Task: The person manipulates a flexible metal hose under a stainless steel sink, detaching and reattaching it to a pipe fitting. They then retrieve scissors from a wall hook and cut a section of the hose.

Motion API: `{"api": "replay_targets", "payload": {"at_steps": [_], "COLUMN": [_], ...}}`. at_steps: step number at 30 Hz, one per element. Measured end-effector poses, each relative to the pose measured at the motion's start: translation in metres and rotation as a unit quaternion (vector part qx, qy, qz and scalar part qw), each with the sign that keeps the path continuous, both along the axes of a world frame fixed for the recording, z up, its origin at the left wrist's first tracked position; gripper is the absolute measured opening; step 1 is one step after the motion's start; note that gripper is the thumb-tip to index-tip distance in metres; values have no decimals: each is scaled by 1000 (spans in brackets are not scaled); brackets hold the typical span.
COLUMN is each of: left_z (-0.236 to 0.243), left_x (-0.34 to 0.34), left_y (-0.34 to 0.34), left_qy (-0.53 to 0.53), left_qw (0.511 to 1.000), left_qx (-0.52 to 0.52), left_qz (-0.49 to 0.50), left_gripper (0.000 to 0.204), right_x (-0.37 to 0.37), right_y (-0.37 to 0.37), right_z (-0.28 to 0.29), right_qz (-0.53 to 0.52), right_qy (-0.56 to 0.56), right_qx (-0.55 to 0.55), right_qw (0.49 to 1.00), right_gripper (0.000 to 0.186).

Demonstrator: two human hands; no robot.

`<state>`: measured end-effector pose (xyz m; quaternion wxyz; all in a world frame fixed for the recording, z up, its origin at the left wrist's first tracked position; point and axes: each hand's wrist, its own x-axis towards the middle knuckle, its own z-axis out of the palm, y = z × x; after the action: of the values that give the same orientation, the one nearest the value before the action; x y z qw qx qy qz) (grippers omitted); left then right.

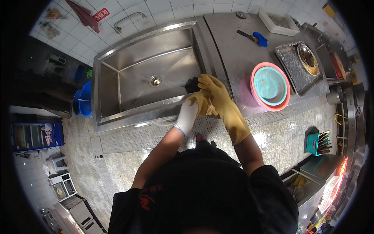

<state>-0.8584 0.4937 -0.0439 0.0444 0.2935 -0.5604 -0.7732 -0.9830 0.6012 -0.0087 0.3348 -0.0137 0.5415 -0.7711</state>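
Crumpled yellow rubber glove (205,104) — half pulled on — over sink edge.

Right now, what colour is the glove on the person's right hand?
Yellow: the long rubber glove on the right hand reaches up the forearm, seen clearly in the head view.

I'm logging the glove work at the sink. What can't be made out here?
- Left hand fingers: head view, covered by the yellow glove and right hand.
- Dark thing in the sink: too small, partly behind the hands.
- Person's feet: hidden by their own body.

Red rectangular sign (101,14) on tiled wall (156,7)
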Motion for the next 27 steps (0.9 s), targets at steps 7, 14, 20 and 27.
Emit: {"api": "replay_targets", "payload": {"at_steps": [7, 14, 20, 27], "left_z": [61, 18, -82, -104], "left_x": [-12, -14, 32, 73], "left_y": [-17, -17, 25, -4], "left_qy": [128, 164, 80, -144], "left_qw": [989, 984, 914, 954], "left_qx": [70, -56, 395, -39], "left_qz": [-26, -26, 45, -260], "left_gripper": [41, 40, 41, 35], "right_x": [-15, -9, -4, -19], "right_y": [45, 113, 100, 53], "right_z": [-58, -80, -101, -71], "right_qz": [-159, -204, -143, -56], "right_qy": [4, -4, -20, 72], "right_qx": [-75, 23, -5, -115], "right_qw": [984, 979, 989, 989], "right_gripper": [43, 40, 36, 42]}}
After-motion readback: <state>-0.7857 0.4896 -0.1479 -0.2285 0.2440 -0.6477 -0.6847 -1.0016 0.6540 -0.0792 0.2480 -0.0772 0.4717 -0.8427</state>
